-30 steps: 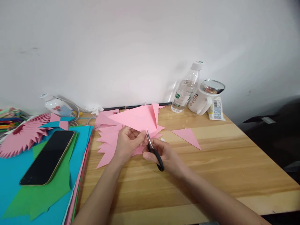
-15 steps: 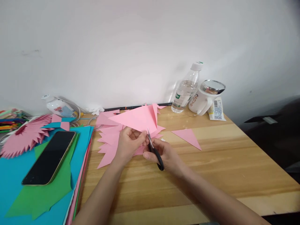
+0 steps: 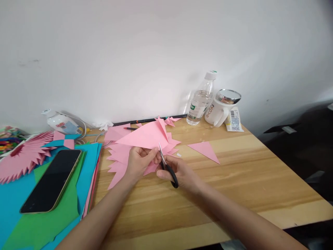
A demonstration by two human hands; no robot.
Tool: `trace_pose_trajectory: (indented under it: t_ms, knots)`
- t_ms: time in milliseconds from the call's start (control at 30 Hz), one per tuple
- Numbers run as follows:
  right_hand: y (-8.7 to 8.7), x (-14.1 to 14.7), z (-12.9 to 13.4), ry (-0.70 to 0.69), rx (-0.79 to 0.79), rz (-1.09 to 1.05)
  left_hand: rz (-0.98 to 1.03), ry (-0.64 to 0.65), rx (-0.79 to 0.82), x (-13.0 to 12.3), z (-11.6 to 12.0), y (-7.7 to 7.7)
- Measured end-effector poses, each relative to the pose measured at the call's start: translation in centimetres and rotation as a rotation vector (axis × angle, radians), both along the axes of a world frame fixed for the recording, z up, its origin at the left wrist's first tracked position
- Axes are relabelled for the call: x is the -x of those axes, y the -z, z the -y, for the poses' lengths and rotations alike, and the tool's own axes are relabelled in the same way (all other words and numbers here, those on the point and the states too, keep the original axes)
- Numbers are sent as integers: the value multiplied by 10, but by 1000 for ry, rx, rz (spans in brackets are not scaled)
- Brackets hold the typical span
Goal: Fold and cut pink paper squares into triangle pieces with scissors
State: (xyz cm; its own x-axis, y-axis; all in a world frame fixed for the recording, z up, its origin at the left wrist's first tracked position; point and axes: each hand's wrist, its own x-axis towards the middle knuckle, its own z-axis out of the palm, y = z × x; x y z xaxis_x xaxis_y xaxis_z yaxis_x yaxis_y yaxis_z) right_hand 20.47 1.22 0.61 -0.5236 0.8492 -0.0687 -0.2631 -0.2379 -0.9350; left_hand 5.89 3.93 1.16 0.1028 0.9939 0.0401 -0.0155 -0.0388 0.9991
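Between the thumb and fingers of my left hand (image 3: 142, 161) is a folded sheet of pink paper (image 3: 142, 135), pinched at its lower edge, with a flap standing up at its right end. My right hand (image 3: 179, 172) grips black-handled scissors (image 3: 170, 172), thumb and fingers round the handles. The metal blades point up and away, their tips against the near edge of the paper. Several jagged pink paper pieces (image 3: 118, 166) lie beneath and behind my hands. A separate pink paper triangle (image 3: 204, 151) rests on the table to the right.
A water bottle (image 3: 200, 104), a white mug (image 3: 220, 111) and a small packet (image 3: 235, 121) stand by the wall. At left, a phone (image 3: 52, 180) lies on green and blue paper, near a pleated pink paper piece (image 3: 26, 158) and a white bottle (image 3: 61, 121).
The view has shifted slightly, moving most things a little left in the picture. The paper's upright flap leans more to the left. Both hands keep their hold.
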Motion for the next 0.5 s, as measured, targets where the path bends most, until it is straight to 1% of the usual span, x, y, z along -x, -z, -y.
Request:
trace_pose_trajectory:
  t_ms: [233, 367, 500]
  knots:
    - [1, 0, 4, -21, 14, -25, 36, 30, 10, 5, 4, -2]
    - [1, -1, 6, -44, -18, 27, -10, 17, 14, 6, 8, -5]
    - [1, 0, 9, -40, -14, 29, -65, -1, 4, 8, 12, -10]
